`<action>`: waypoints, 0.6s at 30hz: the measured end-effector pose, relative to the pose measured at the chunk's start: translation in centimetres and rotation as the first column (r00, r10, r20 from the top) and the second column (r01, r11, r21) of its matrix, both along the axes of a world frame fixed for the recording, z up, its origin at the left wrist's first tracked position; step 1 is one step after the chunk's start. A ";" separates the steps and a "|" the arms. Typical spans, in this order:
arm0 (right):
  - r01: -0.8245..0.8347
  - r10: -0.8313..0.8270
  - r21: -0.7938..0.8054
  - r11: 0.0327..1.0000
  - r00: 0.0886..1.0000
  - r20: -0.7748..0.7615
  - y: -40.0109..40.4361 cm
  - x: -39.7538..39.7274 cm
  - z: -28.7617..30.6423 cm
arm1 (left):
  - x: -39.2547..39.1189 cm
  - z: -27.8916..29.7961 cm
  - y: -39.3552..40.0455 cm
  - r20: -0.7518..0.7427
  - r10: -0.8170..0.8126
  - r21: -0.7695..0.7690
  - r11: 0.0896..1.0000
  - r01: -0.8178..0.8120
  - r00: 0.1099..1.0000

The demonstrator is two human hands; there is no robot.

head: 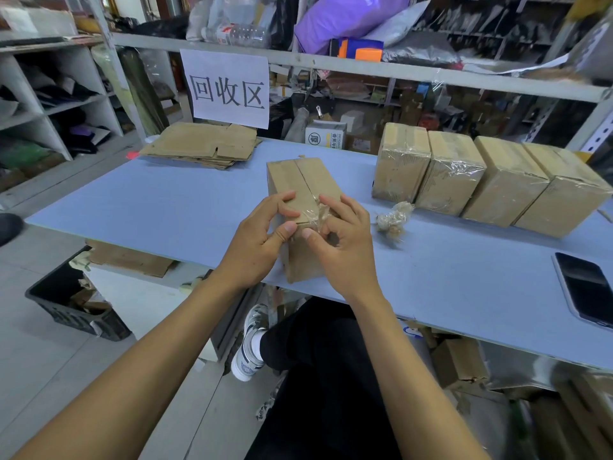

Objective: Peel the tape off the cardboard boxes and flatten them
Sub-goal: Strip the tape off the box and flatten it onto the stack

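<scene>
At the near edge of the blue table stood the working box, its long side running away from the person and its top seam mostly bare. Left hand gripped the near left corner, fingers curled over the top face and thumb pressed on the front. Right hand pinched a crumpled strip of clear tape between thumb and fingers right at the near top edge.

Step in hand, as judged: stripping the last tape off this box. To do it well, the left hand should keep the box pinned down, and the pull should run low and along the seam, not straight up, so the strip comes off whole and the cardboard face isn't torn. Thin film may snap, so regrip close to the box.

A ball of used tape lay just right of the box. Four taped boxes waited in a row at far right, and a flattened stack sat at far left. A phone lay near the right edge.
</scene>
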State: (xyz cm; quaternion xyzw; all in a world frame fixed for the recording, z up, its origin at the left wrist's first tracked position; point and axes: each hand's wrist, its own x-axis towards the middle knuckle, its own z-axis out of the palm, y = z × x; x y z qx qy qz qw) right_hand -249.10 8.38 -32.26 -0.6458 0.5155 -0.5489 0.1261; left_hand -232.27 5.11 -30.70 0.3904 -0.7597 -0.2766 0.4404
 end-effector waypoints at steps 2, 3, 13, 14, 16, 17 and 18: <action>-0.040 0.040 0.031 0.999 0.999 0.026 -0.1 0.0 0.1 | 0.0 0.0 0.0 -0.003 -0.001 -0.001 1.000 0.001 1.000; -0.059 0.057 0.044 0.997 0.998 0.037 -0.1 -0.1 0.1 | 0.0 0.0 0.0 -0.002 0.000 -0.002 1.000 0.000 1.000; -0.096 0.095 0.033 0.995 0.995 0.019 0.1 -0.8 0.1 | -0.1 0.0 0.2 0.005 0.004 -0.022 1.000 -0.004 1.000; -0.098 0.097 0.033 0.995 0.995 0.010 0.0 -1.0 0.2 | -0.1 0.0 0.2 0.011 0.003 -0.037 0.999 -0.002 1.000; -0.100 0.101 0.041 0.994 0.995 -0.021 -0.3 -1.4 0.5 | 0.0 0.0 0.1 0.027 0.016 -0.099 0.995 -0.013 1.000; -0.104 0.106 0.048 0.993 0.993 -0.043 -0.4 -1.7 0.7 | 0.0 -0.1 0.0 0.031 0.032 -0.145 0.989 -0.028 0.999; -0.102 0.106 0.051 0.993 0.992 -0.069 -0.4 -1.8 1.0 | 0.0 -0.3 -0.1 0.032 0.052 -0.203 0.978 -0.045 0.998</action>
